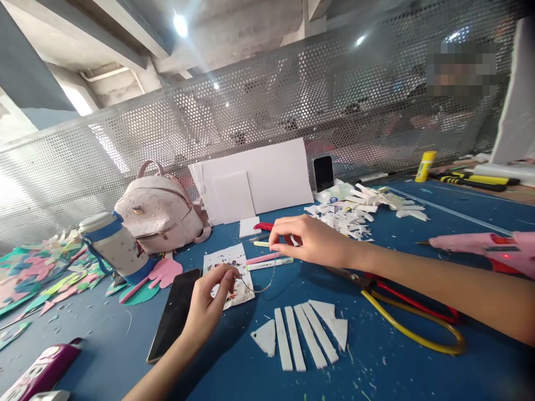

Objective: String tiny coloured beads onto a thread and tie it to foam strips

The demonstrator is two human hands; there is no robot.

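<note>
A thin string (267,288) sags in a loop between my two hands. Thumb and fingers of my left hand (212,295) pinch one end of it, over a white paper sheet (212,263) strewn with tiny dark and coloured bits. My right hand (307,240) is higher and further right, its fingertips closed on the other end. Below that hand lie a pink pen (263,258) and a pale stick-like pen (273,264). Nearer me are several white foam strips (295,337) in a fan, with a triangular foam piece (264,338) at their left.
Scissors (401,331) lie under my right forearm; a pink glue gun (472,243) is at right. Beside my left arm lies a dark phone (173,314). A bottle (112,245), backpack (156,209), white boards (278,175) and foam scraps (340,217) stand or lie behind.
</note>
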